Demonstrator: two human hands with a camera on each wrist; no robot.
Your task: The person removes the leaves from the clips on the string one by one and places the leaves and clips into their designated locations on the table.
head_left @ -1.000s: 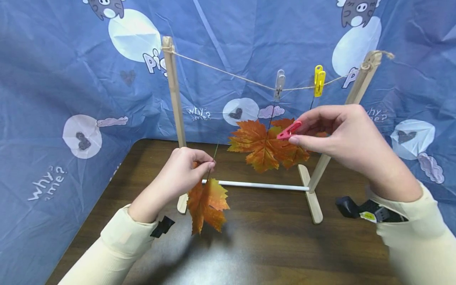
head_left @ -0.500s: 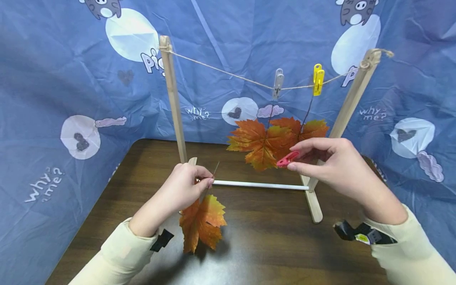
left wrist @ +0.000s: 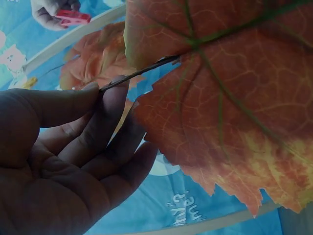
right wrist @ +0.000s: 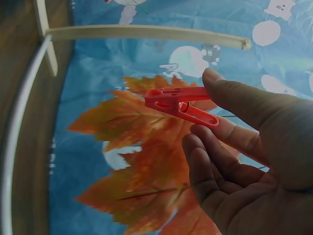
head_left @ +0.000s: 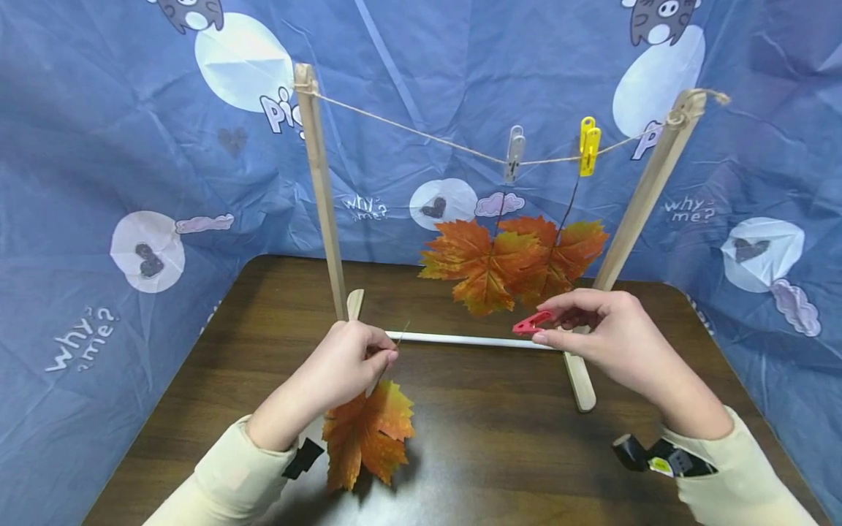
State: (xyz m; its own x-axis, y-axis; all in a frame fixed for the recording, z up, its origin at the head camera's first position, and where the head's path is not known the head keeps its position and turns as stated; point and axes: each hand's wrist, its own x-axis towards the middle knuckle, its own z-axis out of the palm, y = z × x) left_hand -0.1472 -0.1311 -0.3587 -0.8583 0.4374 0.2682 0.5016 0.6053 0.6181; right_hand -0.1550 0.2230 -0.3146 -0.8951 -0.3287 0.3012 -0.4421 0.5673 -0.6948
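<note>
while hands (head_left: pixel 338 369) (head_left: pixel 615 340) pinch a leaf stem (left wrist: pixel 142 72) and peg (head_left: pixel 529 323), blue cloth (head_left: pixel 164 146) backs the table (head_left: pixel 487 438).

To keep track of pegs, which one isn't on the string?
The red peg, pinched in the right hand; the gray peg and yellow peg are both clipped to the string.

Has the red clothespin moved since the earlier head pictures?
Yes, downward: in the head view, the red clothespin has come down toward the white crossbar, now appearing just above it.
</note>
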